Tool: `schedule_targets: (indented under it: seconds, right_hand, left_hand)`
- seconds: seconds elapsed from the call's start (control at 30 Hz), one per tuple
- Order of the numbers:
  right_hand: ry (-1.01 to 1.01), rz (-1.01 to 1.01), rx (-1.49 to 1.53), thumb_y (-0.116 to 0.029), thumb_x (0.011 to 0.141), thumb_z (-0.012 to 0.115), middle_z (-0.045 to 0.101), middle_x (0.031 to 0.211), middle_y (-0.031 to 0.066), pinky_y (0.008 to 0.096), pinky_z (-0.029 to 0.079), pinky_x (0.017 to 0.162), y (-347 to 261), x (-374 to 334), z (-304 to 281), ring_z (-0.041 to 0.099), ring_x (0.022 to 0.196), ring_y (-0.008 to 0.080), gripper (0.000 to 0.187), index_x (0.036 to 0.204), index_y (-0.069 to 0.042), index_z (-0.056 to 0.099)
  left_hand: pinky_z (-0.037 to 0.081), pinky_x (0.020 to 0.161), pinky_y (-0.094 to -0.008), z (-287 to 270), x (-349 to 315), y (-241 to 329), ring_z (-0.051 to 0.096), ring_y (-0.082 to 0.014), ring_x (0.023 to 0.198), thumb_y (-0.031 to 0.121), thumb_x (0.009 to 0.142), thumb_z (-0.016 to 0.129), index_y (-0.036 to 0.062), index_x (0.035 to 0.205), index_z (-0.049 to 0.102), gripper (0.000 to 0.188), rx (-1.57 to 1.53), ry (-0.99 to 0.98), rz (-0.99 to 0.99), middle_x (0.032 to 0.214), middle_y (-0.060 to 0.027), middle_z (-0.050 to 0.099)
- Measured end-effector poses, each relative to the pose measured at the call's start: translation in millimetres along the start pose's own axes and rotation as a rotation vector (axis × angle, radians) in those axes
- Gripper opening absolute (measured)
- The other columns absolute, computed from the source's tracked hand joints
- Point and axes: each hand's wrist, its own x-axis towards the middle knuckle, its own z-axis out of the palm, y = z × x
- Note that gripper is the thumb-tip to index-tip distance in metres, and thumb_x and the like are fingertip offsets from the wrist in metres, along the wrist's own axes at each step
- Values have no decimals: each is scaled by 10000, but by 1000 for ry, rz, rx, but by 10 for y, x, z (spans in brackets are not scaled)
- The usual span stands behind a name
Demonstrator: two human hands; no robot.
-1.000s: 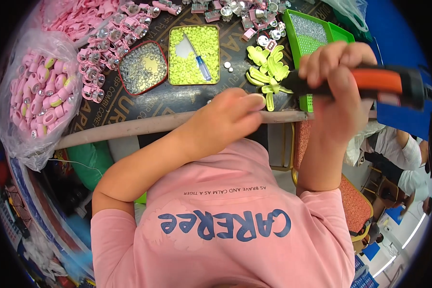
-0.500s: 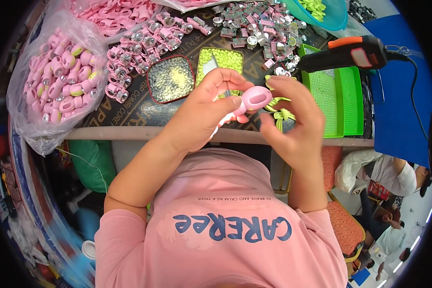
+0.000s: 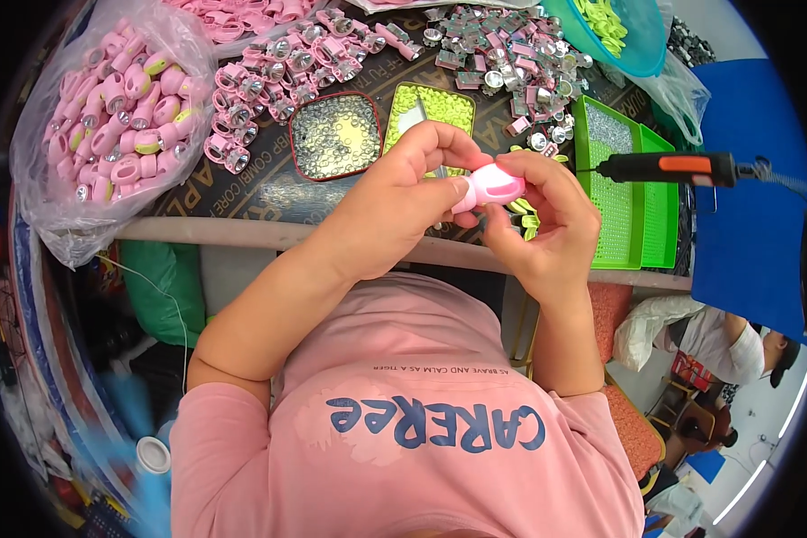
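A small pink toy flashlight (image 3: 495,186) is held between my two hands above the table's near edge. My left hand (image 3: 393,197) pinches its narrower end between thumb and fingers. At the other end, the fingertips of my right hand (image 3: 554,211) close on the rounded body, with the thumb just below it. Bright light washes out part of its top. Beyond my left fingers is a tin of small yellow-green parts (image 3: 457,108) with a thin metal strip in it, partly hidden by the hand. Yellow-green strips (image 3: 527,220) lie behind my right hand.
A clear bag of pink flashlights (image 3: 117,108) sits left, near loose pink bodies (image 3: 287,63) and a tin of clear lenses (image 3: 334,134). Silvery inserts (image 3: 511,63) lie behind. Right are green trays (image 3: 614,215), a hanging electric screwdriver (image 3: 663,169) and a teal bowl (image 3: 641,54).
My right fingers have closed onto the flashlight; the yellow-green piece seen at their tips is now out of sight. The flashlight has turned slightly, and the hanging screwdriver has swung lower.
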Motion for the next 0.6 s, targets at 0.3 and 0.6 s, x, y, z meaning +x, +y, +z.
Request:
schedule_targets:
  seconds: [0.3, 0.6]
  right_hand:
    - [4, -50, 27, 1, 677, 775, 744, 1046, 150, 335, 584, 797, 12, -3, 53, 730, 931, 260, 390, 1062, -17, 720]
    - [-32, -93, 64, 14, 674, 774, 735, 1049, 164, 346, 575, 825, -31, 22, 150, 724, 929, 278, 405, 1073, 1, 708]
  left_hand:
    - [545, 949, -333, 25, -88, 11, 626, -192, 1168, 11, 997, 603, 23, 1357, 475, 383, 105, -5, 117, 1355, -119, 571]
    - [546, 984, -323, -75, -240, 78, 595, -194, 1253, -110, 938, 526, 6, 1373, 470, 453, 222, -37, 224, 1348, -105, 544]
